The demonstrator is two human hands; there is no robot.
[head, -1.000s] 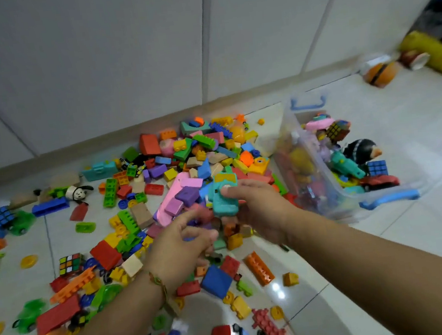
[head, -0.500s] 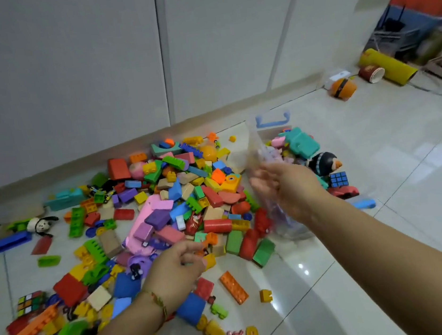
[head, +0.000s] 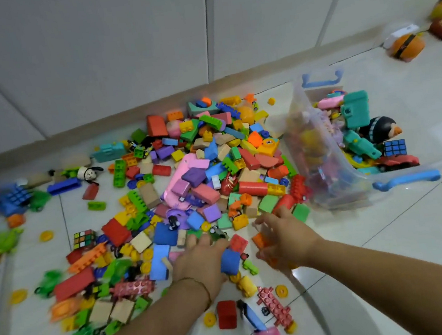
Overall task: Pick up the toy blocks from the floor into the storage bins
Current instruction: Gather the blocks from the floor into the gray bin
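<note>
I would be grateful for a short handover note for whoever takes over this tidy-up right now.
Left hand: lies palm-down on the blocks at the pile's near edge, beside a blue block; grip unclear.
Right hand: fingers spread over an orange block; blurred, so I cannot tell whether it holds it.
Storage bin: clear, blue handles, right of the pile, partly filled with toys.
Done: some toys are binned. Left: most blocks lie on the floor.
</note>
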